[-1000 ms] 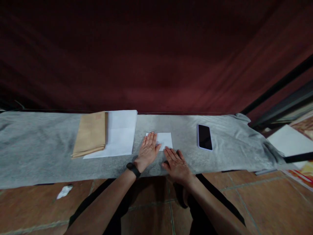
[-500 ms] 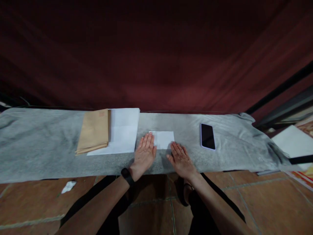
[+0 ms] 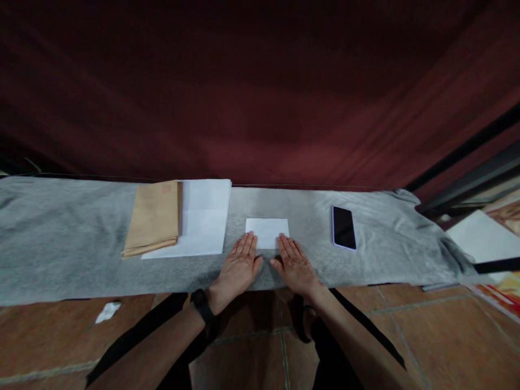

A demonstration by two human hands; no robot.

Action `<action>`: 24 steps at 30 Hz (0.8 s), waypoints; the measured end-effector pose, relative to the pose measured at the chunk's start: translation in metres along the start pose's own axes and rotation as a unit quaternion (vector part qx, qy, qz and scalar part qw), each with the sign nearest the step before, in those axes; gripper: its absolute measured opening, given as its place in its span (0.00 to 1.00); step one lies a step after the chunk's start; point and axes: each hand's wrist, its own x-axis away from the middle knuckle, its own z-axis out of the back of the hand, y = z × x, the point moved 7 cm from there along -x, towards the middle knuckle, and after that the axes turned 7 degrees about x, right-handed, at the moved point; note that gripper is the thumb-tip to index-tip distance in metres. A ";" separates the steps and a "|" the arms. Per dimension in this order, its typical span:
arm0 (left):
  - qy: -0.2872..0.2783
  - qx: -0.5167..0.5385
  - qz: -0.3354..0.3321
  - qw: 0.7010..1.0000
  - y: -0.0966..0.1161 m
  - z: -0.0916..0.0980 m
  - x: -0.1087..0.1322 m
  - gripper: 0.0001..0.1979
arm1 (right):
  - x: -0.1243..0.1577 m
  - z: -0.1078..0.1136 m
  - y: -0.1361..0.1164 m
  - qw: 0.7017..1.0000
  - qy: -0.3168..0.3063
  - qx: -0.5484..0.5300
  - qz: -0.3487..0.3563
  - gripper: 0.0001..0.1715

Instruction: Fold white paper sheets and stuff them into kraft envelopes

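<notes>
A small folded white paper (image 3: 267, 231) lies on the grey cloth-covered table (image 3: 73, 254). My left hand (image 3: 238, 266) rests flat on the cloth with fingers stretched out, its fingertips at the paper's near-left corner. My right hand (image 3: 294, 264) also lies flat and open, fingertips touching the paper's near-right edge. A black band sits on my left wrist. Neither hand holds anything.
To the left lies a stack of brown envelopes (image 3: 152, 218) partly over white sheets (image 3: 205, 216). A black phone (image 3: 343, 227) lies to the right. Dark red curtain behind. A crumpled scrap (image 3: 106, 312) is on the tiled floor; more white paper (image 3: 479, 235) at far right.
Both hands have slid back toward me off the small paper, so more of it shows. The left hand, earlier covering its left part, now only reaches its near edge.
</notes>
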 end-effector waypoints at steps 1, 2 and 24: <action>-0.003 -0.005 0.007 1.000 -0.004 0.002 -0.002 0.28 | 0.000 0.001 0.001 1.000 0.000 0.006 -0.003 0.37; -0.012 -0.010 0.009 1.000 -0.008 0.003 -0.004 0.27 | -0.001 0.001 0.001 1.000 -0.002 0.012 -0.006 0.37; 0.211 0.305 0.087 0.925 -0.025 0.081 -0.031 0.32 | -0.050 0.050 0.011 0.948 0.089 -0.280 -0.120 0.20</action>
